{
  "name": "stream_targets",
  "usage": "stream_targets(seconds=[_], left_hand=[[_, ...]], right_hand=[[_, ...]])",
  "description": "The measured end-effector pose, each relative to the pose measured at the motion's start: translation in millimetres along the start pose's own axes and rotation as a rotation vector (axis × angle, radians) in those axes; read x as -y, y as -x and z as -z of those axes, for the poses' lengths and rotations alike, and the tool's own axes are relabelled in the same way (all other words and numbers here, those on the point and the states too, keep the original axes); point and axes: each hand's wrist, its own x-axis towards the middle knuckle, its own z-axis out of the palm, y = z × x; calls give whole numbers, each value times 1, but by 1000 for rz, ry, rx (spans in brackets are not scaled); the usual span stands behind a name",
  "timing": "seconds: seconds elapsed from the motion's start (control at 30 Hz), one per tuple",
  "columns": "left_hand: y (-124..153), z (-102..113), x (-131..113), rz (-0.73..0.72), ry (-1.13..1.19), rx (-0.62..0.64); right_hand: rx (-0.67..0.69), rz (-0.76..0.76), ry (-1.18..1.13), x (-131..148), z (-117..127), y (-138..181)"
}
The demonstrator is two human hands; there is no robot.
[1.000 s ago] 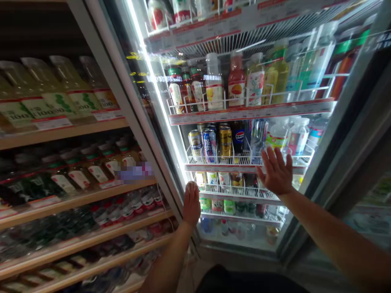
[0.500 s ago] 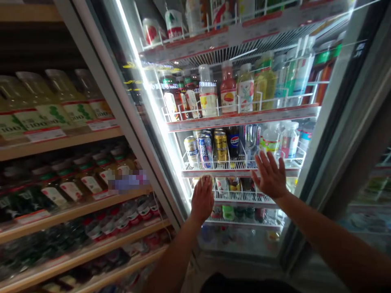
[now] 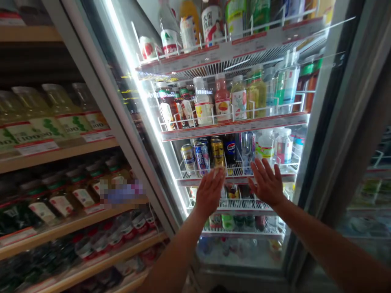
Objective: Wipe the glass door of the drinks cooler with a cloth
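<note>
A lit drinks fridge stands in front of me, and both my palms face its glass door (image 3: 308, 171). My left hand (image 3: 210, 192) is open with fingers together, level with the wire shelf (image 3: 235, 178) that carries several cans (image 3: 201, 156). My right hand (image 3: 266, 183) is open too, fingers spread, just right of the left one and below the small bottles (image 3: 275, 146). Neither hand holds anything. Whether the palms touch the glass I cannot tell.
Higher fridge shelves carry bottles of juice and tea (image 3: 222, 99). Left of the fridge frame (image 3: 100, 106), wooden shelves (image 3: 61, 152) hold rows of bottled drinks. A dark pillar (image 3: 360, 134) stands on the right.
My left hand has risen from the door's lower left edge and moved right, close to my right hand. My view has tilted up, showing more of the upper shelves.
</note>
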Motion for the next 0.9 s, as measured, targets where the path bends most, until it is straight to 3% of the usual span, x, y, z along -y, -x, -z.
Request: stream_targets(seconds=[0.1, 0.17, 0.3, 0.37, 0.5, 0.57, 0.6, 0.7, 0.77, 0.9], left_hand=[[-35, 8, 25, 212, 3, -170], [-42, 8, 24, 246, 22, -219], [-29, 0, 0, -55, 77, -51], [-33, 2, 5, -117, 83, -36], [-67, 15, 35, 172, 26, -255], [-75, 16, 35, 235, 24, -297], [-73, 14, 30, 193, 33, -275], [-62, 7, 11, -110, 63, -122], [-61, 8, 14, -207, 62, -67], [-82, 20, 46, 100, 12, -245]], right_hand=[[-5, 3, -4, 0, 0, 0], [-8, 2, -5, 0, 0, 0], [-1, -2, -7, 0, -1, 0], [0, -2, -11, 0, -1, 0], [-10, 3, -19, 0, 0, 0], [-7, 1, -19, 0, 0, 0], [-6, 0, -18, -1, 0, 1], [-3, 0, -19, -1, 0, 1], [0, 2, -22, -1, 0, 2], [3, 3, -18, -1, 0, 1]])
